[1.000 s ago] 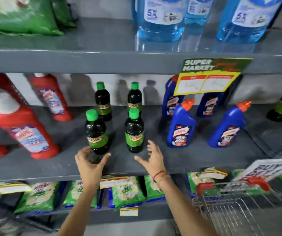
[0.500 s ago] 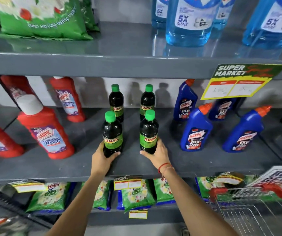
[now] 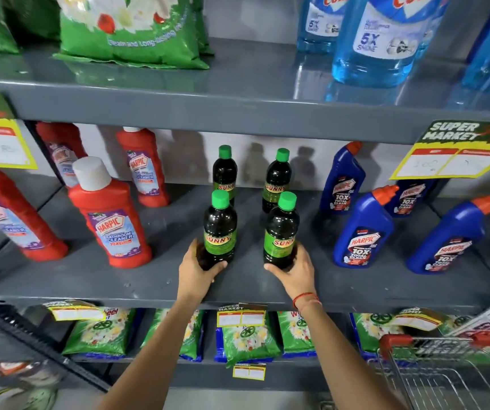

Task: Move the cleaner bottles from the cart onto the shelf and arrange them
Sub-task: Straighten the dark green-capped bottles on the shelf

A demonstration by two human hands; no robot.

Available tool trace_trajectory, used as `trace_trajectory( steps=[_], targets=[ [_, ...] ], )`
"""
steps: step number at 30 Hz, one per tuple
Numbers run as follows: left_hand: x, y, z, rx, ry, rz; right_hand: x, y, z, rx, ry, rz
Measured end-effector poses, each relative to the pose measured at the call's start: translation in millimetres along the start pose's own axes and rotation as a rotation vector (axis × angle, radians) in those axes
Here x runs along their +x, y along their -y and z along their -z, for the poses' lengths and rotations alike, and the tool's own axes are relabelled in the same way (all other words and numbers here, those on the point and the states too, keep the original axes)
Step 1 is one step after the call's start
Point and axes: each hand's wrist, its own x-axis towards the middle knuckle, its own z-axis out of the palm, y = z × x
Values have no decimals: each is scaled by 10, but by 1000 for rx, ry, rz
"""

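Several dark Sunny cleaner bottles with green caps stand on the grey middle shelf [image 3: 155, 279]. My left hand [image 3: 198, 269] grips the base of the front left bottle [image 3: 220, 229]. My right hand [image 3: 295, 269] holds the base of the front right bottle [image 3: 280, 232]. Both bottles stand upright on the shelf. Two more of the same kind, the back left bottle [image 3: 224, 170] and the back right bottle [image 3: 277, 179], stand behind them near the wall. The wire cart [image 3: 445, 377] with red handle grips sits at the lower right; what I see of its basket holds nothing.
Red Harpic bottles [image 3: 110, 214] stand left of the dark ones, blue Harpic bottles [image 3: 362, 229] to the right. Blue liquid bottles [image 3: 377, 39] and green bags [image 3: 131, 28] fill the top shelf. Detergent packs [image 3: 246, 335] lie on the lower shelf. Yellow price tags [image 3: 450, 161] hang from the shelf edges.
Both hands went from open in front of the two front bottles to closing around their bases. The view has moved closer and shifted left.
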Motion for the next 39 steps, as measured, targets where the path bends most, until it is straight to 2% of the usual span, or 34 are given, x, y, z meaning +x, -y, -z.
trace_trajectory(
  steps=[3, 5, 7, 9, 12, 15, 17, 19, 26, 30, 39],
  targets=[
    [-103, 73, 221, -115, -32, 24, -237, 65, -88, 61, -232, -45],
    [-174, 167, 454, -126, -81, -8, -445, 143, -220, 58, -367, 13],
    [-226, 262, 731, -122, -163, -30, -616, 273, -423, 65, -393, 124],
    [-240, 364, 1033, -114, -279, -36, -717, 461, -690, 76, -306, 258],
    [-198, 500, 1429, -109, -463, -46, -739, 810, -1129, 90, -54, 360],
    [-84, 626, 1764, -141, -620, -4, -657, 1107, -1565, 115, 198, 314],
    [38, 736, 1993, -108, -660, 44, -572, 1260, -1841, 138, 343, 227],
    [170, 843, 2175, -46, -660, 84, -503, 1351, -2046, 138, 415, 164],
    [515, 1009, 2434, 3, -585, 148, -489, 1434, -2405, 239, 392, 108],
    [639, 1027, 2482, -11, -595, 154, -479, 1439, -2459, 265, 411, 91],
    [729, 1095, 2525, 117, -627, 217, -464, 1481, -2523, 259, 441, 71]
  ],
)
